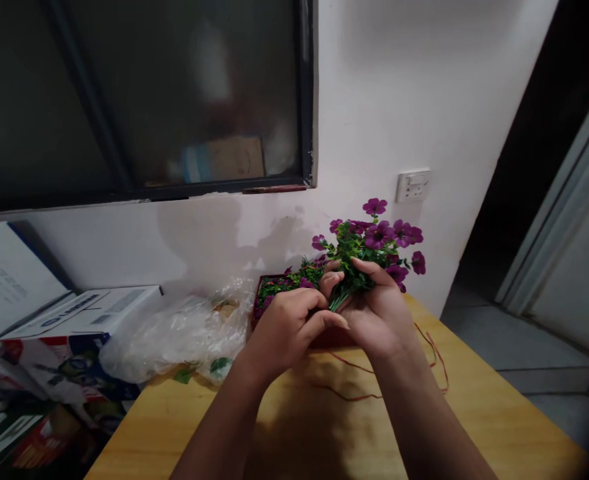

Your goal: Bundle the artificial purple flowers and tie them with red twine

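Observation:
A bunch of artificial purple flowers with green leaves and stems is held up above the wooden table. My right hand is closed around the bunch at its lower leaves, palm turned up. At the bare stem ends, my left hand is closed with thumb and fingers on the stems. Behind the hands stands a red box, partly hidden, with more greenery and purple blooms in it.
Crumpled clear plastic lies left of the red box on the table. A thin reddish cord loops across the tabletop. Printed cartons are stacked at the left. A wall with a socket rises behind.

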{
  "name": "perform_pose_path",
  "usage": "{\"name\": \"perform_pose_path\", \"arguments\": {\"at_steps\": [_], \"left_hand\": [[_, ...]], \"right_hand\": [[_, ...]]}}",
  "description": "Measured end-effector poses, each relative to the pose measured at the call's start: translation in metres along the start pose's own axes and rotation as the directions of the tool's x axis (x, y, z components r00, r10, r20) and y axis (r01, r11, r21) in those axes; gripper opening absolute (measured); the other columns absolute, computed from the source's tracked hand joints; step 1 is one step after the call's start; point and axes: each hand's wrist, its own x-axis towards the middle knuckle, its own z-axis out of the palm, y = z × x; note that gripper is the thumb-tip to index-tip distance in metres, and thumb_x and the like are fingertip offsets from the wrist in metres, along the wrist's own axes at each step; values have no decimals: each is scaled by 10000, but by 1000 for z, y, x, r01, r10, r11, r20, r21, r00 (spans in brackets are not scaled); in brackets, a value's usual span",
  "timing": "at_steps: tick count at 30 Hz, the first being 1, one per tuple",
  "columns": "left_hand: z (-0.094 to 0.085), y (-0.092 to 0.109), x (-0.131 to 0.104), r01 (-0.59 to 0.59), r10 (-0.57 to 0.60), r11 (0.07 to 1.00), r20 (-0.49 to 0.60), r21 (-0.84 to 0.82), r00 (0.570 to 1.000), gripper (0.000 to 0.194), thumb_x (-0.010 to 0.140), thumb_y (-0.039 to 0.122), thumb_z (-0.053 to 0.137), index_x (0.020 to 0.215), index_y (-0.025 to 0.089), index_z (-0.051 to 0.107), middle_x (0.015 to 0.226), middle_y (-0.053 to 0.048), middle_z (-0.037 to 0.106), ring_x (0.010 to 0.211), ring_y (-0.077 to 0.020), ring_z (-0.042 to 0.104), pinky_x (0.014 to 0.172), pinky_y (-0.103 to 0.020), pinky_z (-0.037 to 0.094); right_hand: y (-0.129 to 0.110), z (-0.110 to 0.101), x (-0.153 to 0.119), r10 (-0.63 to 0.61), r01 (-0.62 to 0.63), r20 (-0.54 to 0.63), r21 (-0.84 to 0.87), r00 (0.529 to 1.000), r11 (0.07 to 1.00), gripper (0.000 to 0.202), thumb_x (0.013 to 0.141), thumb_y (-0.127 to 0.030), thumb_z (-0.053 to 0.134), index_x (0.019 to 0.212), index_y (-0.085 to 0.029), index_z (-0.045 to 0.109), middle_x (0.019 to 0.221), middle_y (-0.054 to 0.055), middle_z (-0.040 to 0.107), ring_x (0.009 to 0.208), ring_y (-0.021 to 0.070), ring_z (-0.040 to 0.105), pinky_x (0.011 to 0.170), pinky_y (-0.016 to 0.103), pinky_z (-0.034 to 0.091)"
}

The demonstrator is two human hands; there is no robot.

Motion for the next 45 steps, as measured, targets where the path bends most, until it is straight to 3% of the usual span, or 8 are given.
{"name": "perform_pose_path", "arguments": {"at_steps": [5,10,17,19,22,26,36,45], "left_hand": [[5,-1,0,-23,22,1000,-58,-19,998,246,926,259,597,706,174,529,669,28,561,649,-107,518,640,-237,376],[6,-1,-2,-180,189,981,-160,73,969,225,942,251,570,734,172,536,689,8,551,659,-114,507,630,-240,380],[8,3,-5,-176,212,972,-249,159,945,196,906,254,632,753,183,531,686,19,544,641,-102,509,612,-230,396],[12,0,-7,-160,200,977,-346,141,916,157,868,271,686,872,197,549,704,37,547,620,-92,508,601,-217,412],[15,-3,-9,-230,280,959,-468,163,838,403,805,275,761,1117,223,511,791,39,578,641,-90,526,619,-218,451],[14,0,-10,-293,407,904,-419,311,812,291,823,188,735,1070,229,586,905,-12,644,798,-121,605,731,-255,494],[6,8,-7,-308,392,917,-423,254,817,185,812,173,739,924,204,594,844,-2,638,766,-113,609,699,-233,498],[-1,9,-7,-368,404,914,-299,170,865,209,807,168,738,918,203,565,843,-7,638,742,-115,612,681,-235,503]], "right_hand": [[5,-4,0,-89,78,94,114,992,990,164,848,-141,523,1005,-145,476,880,57,517,726,125,527,607,233,577],[8,-6,-2,41,-87,270,161,962,983,122,885,-185,485,997,-143,463,803,20,450,692,111,517,635,224,564],[9,-8,-4,122,-203,390,175,913,963,102,909,-233,471,991,-173,467,746,-13,416,654,105,509,620,205,531],[10,-9,-5,133,-219,422,161,897,962,102,905,-239,486,989,-183,471,739,-20,419,641,100,507,607,196,524],[10,-10,-6,141,-217,455,120,879,969,101,917,-245,487,1004,-194,473,750,-24,446,661,94,526,638,197,537],[13,-9,-8,125,-184,445,92,887,979,97,922,-250,491,1003,-203,467,758,-25,477,678,89,547,663,203,552],[15,-7,-9,143,-197,448,76,882,977,143,857,-241,551,980,-212,484,757,-25,488,684,99,563,634,197,531],[13,-8,-10,166,-189,496,-4,852,982,164,834,-266,557,966,-200,484,736,-20,472,656,101,533,653,200,526]]}}
